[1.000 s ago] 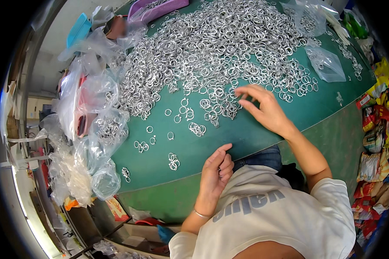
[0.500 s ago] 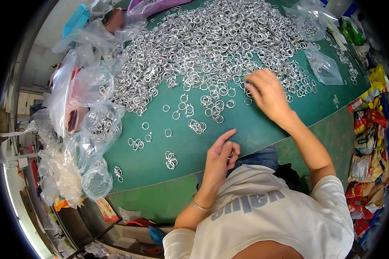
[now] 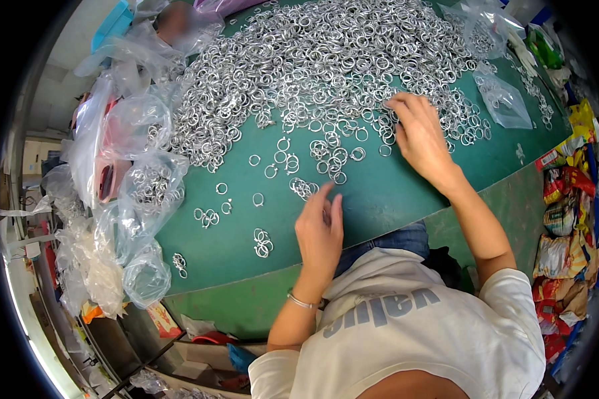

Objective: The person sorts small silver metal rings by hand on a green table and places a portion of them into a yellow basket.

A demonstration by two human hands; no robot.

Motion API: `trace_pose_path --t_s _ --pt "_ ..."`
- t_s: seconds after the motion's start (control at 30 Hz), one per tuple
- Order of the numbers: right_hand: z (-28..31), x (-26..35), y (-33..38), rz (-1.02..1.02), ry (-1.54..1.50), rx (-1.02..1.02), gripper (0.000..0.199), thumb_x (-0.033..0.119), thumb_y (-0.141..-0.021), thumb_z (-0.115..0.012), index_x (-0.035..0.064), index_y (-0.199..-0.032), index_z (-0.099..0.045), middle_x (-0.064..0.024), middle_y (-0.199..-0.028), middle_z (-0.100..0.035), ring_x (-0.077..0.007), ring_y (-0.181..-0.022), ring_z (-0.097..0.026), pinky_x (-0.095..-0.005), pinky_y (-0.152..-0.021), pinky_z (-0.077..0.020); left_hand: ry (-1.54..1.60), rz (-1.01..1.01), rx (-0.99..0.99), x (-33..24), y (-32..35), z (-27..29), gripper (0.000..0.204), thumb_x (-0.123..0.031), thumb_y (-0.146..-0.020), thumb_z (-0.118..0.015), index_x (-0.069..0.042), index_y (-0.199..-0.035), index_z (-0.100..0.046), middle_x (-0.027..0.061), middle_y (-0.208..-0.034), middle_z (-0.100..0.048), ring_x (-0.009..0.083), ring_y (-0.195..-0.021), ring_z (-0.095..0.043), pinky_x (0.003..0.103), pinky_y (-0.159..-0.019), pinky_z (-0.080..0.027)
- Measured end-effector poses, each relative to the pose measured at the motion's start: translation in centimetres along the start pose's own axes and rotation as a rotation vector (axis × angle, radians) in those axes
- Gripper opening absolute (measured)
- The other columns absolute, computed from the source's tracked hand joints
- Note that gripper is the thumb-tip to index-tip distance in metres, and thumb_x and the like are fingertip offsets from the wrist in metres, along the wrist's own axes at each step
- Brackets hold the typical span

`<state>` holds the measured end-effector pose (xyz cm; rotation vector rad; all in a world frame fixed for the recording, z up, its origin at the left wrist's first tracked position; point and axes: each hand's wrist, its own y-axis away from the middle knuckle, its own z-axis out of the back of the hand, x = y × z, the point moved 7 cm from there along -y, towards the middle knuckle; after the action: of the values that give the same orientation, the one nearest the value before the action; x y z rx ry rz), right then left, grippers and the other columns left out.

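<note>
My right hand (image 3: 419, 136) lies spread over the ring pile (image 3: 326, 66); my left hand (image 3: 319, 229), fingers extended, seemingly empty-gripped, touches loose rings (image 3: 304, 188) on the green surface (image 3: 386, 196).

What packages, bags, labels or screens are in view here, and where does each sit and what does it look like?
Clear plastic bags holding metal rings: table's left edge, bulging, see-through.
Flat clear plastic bag: far right on the green table, nearly empty.
Colourful snack-type packets: heaped beyond the right edge; red, yellow, silver.
No screens visible.
</note>
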<state>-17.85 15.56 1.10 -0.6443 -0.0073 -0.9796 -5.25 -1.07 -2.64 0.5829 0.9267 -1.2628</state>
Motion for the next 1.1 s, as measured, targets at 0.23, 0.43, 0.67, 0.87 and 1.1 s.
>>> trace_pose_path --t_s 0.23,0.43,0.67,0.87,1.1 --pt "-2.5 4.0 1.6 0.161 -0.175 0.283 0.018 0.011 -0.073 -0.067 0.0052 -0.09 -0.064 -0.0059 -0.093 -0.055 -0.0224 -0.093 -0.048 -0.0356 -0.081 -0.0351 -0.505 -0.179 -0.071 -0.6 -3.2 0.7 0.02 -0.006 -0.078 -0.064 -0.005 -0.097 -0.062 0.0095 -0.074 -0.055 0.0226 -0.056 -0.054 0.036 -0.052 -0.042" --pt "-1.3 2.5 2.0 0.058 -0.282 0.181 0.01 0.011 -0.074 -0.067 0.0055 -0.082 -0.064 -0.0024 -0.082 -0.056 -0.02 -0.084 -0.051 -0.0341 -0.077 -0.0347 -0.165 -0.028 -0.106 0.1 -3.2 3.1 0.026 -0.002 -0.081 -0.06 -0.003 -0.107 -0.059 0.0079 -0.066 -0.052 0.0151 -0.052 -0.049 0.029 -0.047 -0.04" --pt "1.1 7.0 3.5 0.26 -0.516 0.281 0.011 0.01 -0.073 -0.068 0.0048 -0.081 -0.063 -0.0051 -0.088 -0.06 -0.0218 -0.088 -0.053 -0.0346 -0.077 -0.037 1.262 0.882 0.267 0.5 0.5 -4.3 0.032 -0.023 -0.095 -0.047 0.002 -0.113 -0.052 0.004 -0.069 -0.05 0.008 -0.054 -0.043 0.018 -0.041 -0.031" --pt "0.6 3.3 1.7 0.04 -0.218 0.083 0.012 0.011 -0.071 -0.069 0.0051 -0.08 -0.063 -0.0056 -0.087 -0.056 -0.023 -0.085 -0.05 -0.0348 -0.075 -0.0369 1.387 0.894 0.511 1.1 2.0 -6.3 0.027 -0.017 -0.094 -0.049 0.002 -0.112 -0.05 0.0032 -0.072 -0.049 0.0082 -0.055 -0.039 0.018 -0.041 -0.029" --pt "-1.1 2.8 1.9 0.061 -0.109 0.046 0.007 0.006 -0.072 -0.065 0.004 -0.076 -0.06 -0.0064 -0.083 -0.054 -0.0241 -0.084 -0.049 -0.0349 -0.075 -0.0365 1.338 0.794 0.413 1.0 1.7 -4.9 0.024 -0.014 -0.093 -0.048 0.001 -0.111 -0.051 -0.0001 -0.066 -0.04 0.0059 -0.052 -0.033 0.017 -0.039 -0.024"
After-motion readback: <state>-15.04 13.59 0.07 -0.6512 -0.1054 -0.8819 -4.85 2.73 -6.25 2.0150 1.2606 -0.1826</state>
